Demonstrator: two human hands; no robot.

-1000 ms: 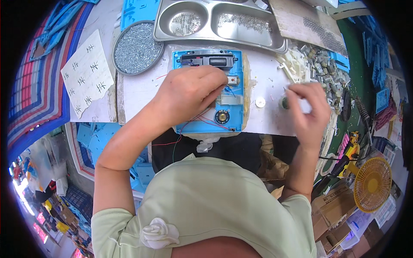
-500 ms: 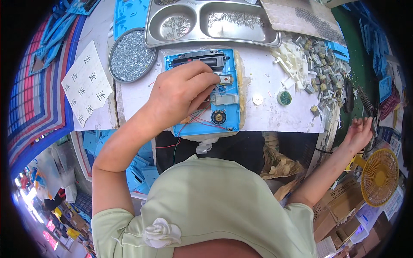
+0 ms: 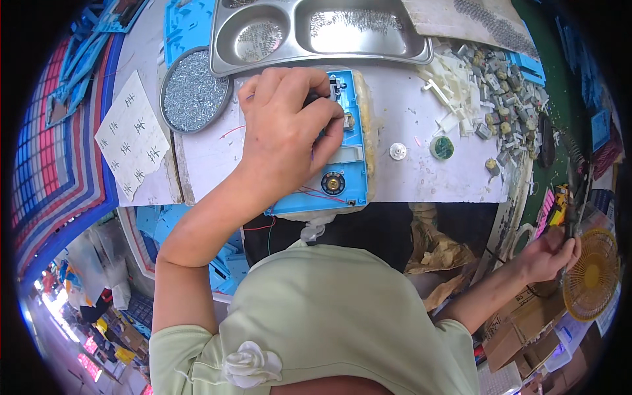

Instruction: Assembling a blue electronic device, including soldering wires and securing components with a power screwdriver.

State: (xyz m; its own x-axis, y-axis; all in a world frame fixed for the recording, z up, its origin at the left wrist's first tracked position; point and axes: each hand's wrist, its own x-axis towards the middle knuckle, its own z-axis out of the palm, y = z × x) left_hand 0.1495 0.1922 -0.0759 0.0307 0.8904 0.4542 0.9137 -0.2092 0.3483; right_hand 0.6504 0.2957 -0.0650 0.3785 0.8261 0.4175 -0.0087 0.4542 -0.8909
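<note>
A blue plastic housing [image 3: 354, 141] lies on a padded, plastic-wrapped block [image 3: 368, 105] in front of me. My left hand [image 3: 286, 118] covers its upper left part, fingers bent and closed; whatever they grip is hidden. By my index fingertip sits a small boxy motor [image 3: 348, 121]. A round black speaker [image 3: 333, 184] and a clear strip [image 3: 347, 155] show below the hand, with thin red wires [image 3: 308, 191] alongside. Far to the right, my right hand [image 3: 550, 255] is closed round a slim dark tool [image 3: 572, 210] that hangs under a coiled cord [image 3: 571, 148].
Beyond the housing stand a steel compartment tray [image 3: 421, 58] and a round dish of screws [image 3: 196, 92]. White plastic pieces [image 3: 447, 92] and many small motors [image 3: 507, 99] are heaped at right. A green round piece [image 3: 442, 147] lies nearer. A yellow fan [image 3: 591, 275] stands beside my right hand.
My left hand has shifted up and left over the housing, with its fingers spread across more of it. My right hand has come down, and the dark tool is now lower with it.
</note>
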